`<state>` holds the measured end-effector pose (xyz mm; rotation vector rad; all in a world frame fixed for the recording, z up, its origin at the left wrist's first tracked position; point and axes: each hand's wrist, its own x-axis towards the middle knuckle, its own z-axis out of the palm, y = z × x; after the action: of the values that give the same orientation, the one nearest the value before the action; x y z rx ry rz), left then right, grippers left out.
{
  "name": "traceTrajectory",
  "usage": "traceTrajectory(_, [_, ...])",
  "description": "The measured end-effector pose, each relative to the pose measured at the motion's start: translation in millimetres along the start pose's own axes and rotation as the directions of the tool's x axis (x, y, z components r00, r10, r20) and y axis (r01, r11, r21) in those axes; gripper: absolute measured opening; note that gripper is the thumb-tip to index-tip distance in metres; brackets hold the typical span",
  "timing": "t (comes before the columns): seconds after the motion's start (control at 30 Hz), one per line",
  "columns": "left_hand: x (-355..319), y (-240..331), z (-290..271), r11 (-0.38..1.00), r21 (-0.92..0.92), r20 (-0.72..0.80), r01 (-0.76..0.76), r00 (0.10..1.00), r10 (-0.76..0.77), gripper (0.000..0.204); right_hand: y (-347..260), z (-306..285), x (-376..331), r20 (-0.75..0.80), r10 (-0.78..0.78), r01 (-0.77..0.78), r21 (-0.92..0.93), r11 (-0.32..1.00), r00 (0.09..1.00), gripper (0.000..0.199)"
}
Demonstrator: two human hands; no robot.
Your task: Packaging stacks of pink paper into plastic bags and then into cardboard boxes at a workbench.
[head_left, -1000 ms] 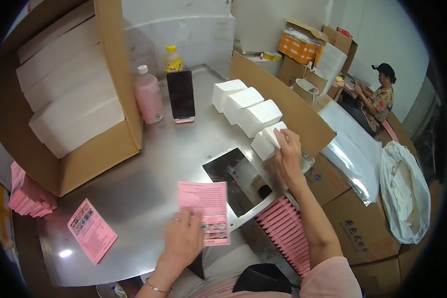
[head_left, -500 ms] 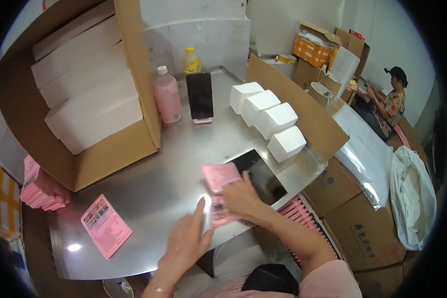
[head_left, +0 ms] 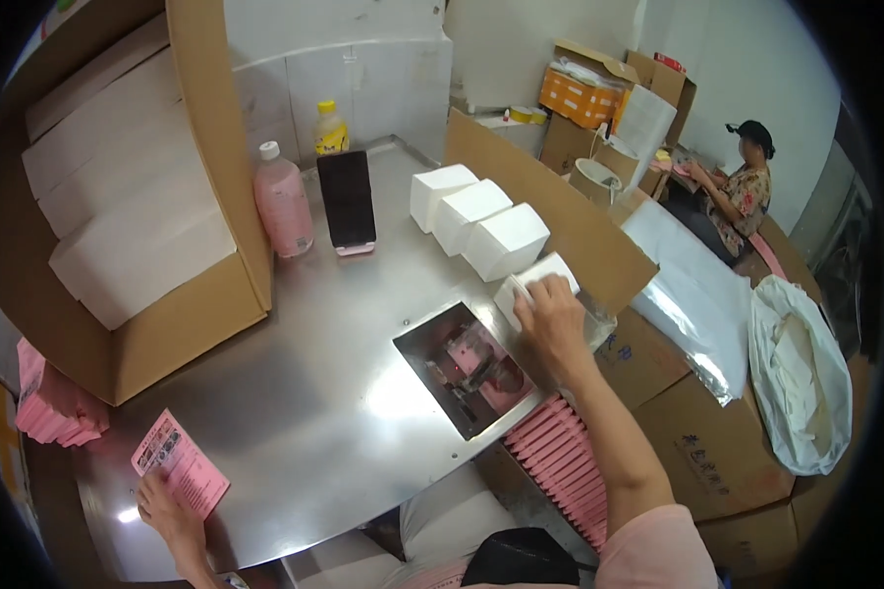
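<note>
A flat pink printed bag (head_left: 189, 469) lies on the metal table at the left. My left hand (head_left: 170, 518) rests on its near left edge, fingers a little bent and apart, the bag still flat beneath them. At the right, my right hand (head_left: 552, 319) has its fingers closed over the nearest stack of folded white tissues (head_left: 550, 267), covering part of it. Several more white tissue stacks (head_left: 473, 214) stand in a row behind it. Between my hands is a rectangular opening (head_left: 432, 368) in the tabletop, with metal parts and something pink inside.
A carton (head_left: 211, 147) of white stacks stands at the left, pink bags (head_left: 54, 402) piled below it. A pink bottle (head_left: 283, 206), a yellow-capped bottle (head_left: 331, 130) and a phone (head_left: 348, 201) stand behind. Pink packs (head_left: 560, 461) fill a box below right. A person (head_left: 742, 201) sits beyond.
The pink pack under my right hand has left the tabletop, uncovering the opening. My right hand has moved right to the tissues; my left hand has moved left onto the bag. The view has shifted.
</note>
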<state>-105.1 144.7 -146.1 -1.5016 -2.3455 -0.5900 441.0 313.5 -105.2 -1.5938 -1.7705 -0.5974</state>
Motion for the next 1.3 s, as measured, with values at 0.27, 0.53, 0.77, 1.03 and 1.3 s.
traceTrajectory(0.27, [7,66,-48,0.853,-0.514,0.107,-0.096,0.979,0.174,0.020,-6,1,9,-0.047,0.034,-0.036,-0.032,0.999,0.998,0.018])
traceTrajectory(0.53, [-46,211,-15,0.562,-0.654,0.051,-0.506,0.712,0.701,0.047,4,-14,-6,0.020,0.024,-0.026,0.080,0.997,1.000,0.026])
traceTrajectory(0.77, [-44,213,-16,0.472,-0.749,0.078,-0.464,0.647,0.759,0.056,-140,-58,-97,0.096,-0.687,0.546,0.532,0.647,0.720,0.034])
traceTrajectory(1.03, [-47,246,-11,0.686,-0.520,0.091,-0.510,0.765,0.638,0.090,-173,-27,-52,0.403,-0.580,0.485,0.319,0.814,0.708,0.022])
traceTrajectory(1.3, [-50,241,-20,0.787,-0.373,0.074,-0.492,0.829,0.554,0.048,-31,-25,-3,0.106,-0.024,0.047,-0.219,0.975,0.994,0.024])
